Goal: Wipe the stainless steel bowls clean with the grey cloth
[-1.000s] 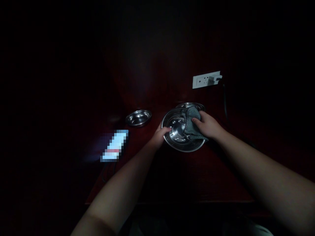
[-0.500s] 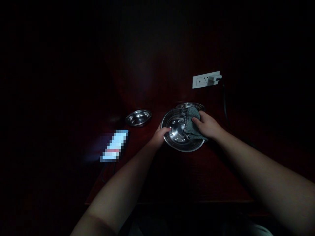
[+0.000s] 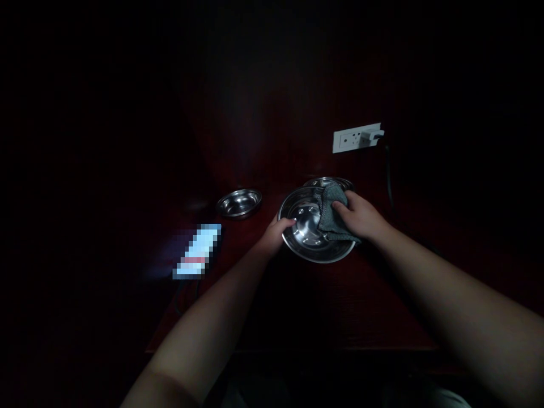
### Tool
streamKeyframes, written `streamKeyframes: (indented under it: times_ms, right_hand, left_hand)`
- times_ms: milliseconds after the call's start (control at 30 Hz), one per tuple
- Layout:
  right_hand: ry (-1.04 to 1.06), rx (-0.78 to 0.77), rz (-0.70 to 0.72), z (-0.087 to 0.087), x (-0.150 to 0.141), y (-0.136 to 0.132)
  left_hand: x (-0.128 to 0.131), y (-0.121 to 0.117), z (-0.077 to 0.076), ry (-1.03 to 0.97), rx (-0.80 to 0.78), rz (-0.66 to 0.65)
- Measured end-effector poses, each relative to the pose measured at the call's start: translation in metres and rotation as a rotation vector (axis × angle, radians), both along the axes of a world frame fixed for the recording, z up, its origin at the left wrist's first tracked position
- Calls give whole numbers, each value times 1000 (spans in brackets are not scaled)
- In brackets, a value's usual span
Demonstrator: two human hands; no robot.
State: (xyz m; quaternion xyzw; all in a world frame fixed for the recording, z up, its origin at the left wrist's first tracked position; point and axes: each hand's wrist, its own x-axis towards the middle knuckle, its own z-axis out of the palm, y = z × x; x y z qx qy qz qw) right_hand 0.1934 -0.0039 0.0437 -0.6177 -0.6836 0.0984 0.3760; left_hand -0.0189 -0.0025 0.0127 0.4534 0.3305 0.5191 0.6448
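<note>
A shiny steel bowl (image 3: pixel 306 226) is held tilted toward me above the dark red table. My left hand (image 3: pixel 274 235) grips its left rim, thumb inside and the other fingers hidden behind. My right hand (image 3: pixel 361 214) is closed on a grey-green cloth (image 3: pixel 334 212), which is draped over the bowl's right rim and lies against its inside. Most of the right fingers are hidden by the cloth and bowl. Behind the held bowl, a second steel bowl (image 3: pixel 327 181) is partly covered. To the left stands a shallow steel bowl (image 3: pixel 239 204).
A lit phone (image 3: pixel 198 252), its screen blurred out, lies left of my left forearm with a cable below it. On the back wall is a white socket plate (image 3: pixel 356 138) with a plugged-in charger (image 3: pixel 372 135) and hanging cord. The table's front edge (image 3: pixel 297 350) shows below; surroundings are very dark.
The cloth and my right hand have shifted very slightly to the right at the bowl's rim. My left hand and the bowl stay nearly where they were.
</note>
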Motion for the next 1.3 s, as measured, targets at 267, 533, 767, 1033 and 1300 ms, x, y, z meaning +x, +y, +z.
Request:
streamKeyframes:
  times_ms: [267, 533, 767, 1033, 1300]
  right_hand:
    - [8, 11, 11, 1, 1, -1]
    - [51, 38, 37, 0, 2, 0]
    - [62, 58, 46, -1, 3, -1]
    - [31, 69, 44, 0, 2, -1]
    - [4, 83, 41, -1, 3, 0]
  left_hand:
    - [2, -1, 1, 28, -20, -2]
    - [3, -2, 3, 28, -34, 8]
    - [2, -3, 2, 44, -38, 19]
    - [2, -5, 3, 35, -25, 23]
    - [2, -3, 1, 28, -18, 18]
